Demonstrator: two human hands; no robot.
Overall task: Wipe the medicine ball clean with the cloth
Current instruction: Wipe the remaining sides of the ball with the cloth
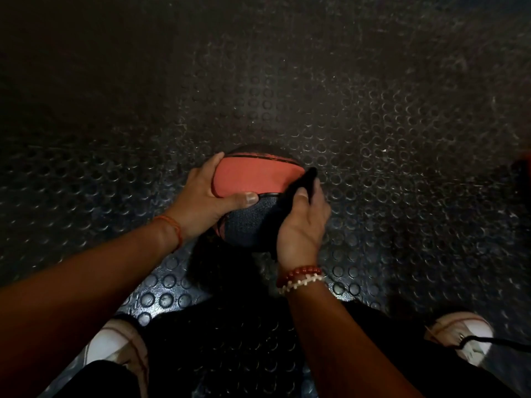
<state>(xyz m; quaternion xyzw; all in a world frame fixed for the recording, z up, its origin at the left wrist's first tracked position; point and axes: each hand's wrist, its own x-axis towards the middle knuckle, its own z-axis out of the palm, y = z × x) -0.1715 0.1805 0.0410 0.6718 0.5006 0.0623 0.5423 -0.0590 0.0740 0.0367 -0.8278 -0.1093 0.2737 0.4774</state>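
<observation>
A medicine ball (253, 176) with red and black panels sits on the studded rubber floor in front of me. My left hand (201, 196) grips its left side, fingers curled over the top edge and thumb lying across the seam. My right hand (301, 225) holds a dark cloth (309, 179) against the ball's right side; the cloth runs from above my thumb down under my palm. The far side and underside of the ball are hidden.
Black rubber floor (373, 124) with raised round studs stretches all around. My two white shoes (115, 346) (462, 334) stand at the bottom left and right, with a black cord (494, 341) beside the right shoe. A reddish object (525, 168) peeks in at the right edge.
</observation>
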